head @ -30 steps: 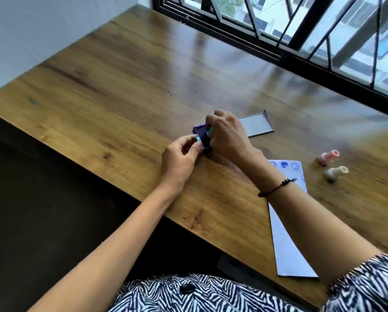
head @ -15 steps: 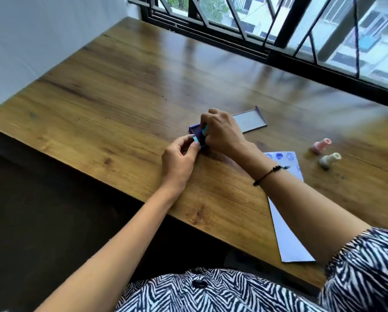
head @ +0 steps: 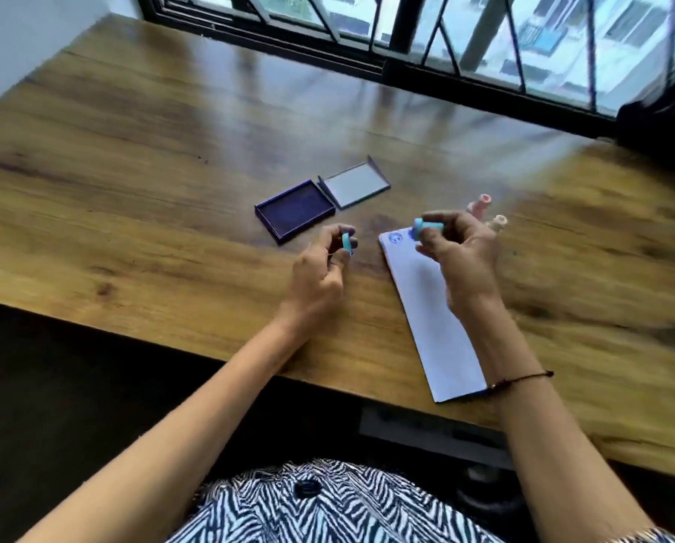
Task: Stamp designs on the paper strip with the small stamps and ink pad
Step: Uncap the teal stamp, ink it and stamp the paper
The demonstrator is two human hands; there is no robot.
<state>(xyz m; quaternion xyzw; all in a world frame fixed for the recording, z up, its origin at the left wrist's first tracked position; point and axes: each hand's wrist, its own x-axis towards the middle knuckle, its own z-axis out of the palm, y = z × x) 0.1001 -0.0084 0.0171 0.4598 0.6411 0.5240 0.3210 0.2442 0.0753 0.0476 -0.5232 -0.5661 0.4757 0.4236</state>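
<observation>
A purple ink pad [head: 296,210] lies open on the wooden table [head: 132,158], its lid [head: 355,186] folded back to the right. The white paper strip [head: 433,311] lies right of it, with blue prints [head: 395,237] at its far end. My right hand [head: 461,260] grips a teal stamp [head: 426,228], held sideways just above the strip's far end. My left hand [head: 320,268] pinches a small teal cap [head: 346,243] between ink pad and paper.
A pink stamp [head: 480,201] and a cream stamp [head: 498,222] lie on the table behind my right hand. A barred window [head: 445,37] runs along the far edge. A dark object [head: 664,127] sits at the far right. The table's near edge is close to my body.
Both hands have left the ink pad. My right hand carried the teal stamp to the right, over the paper strip's far end. My left hand drew back with the cap.
</observation>
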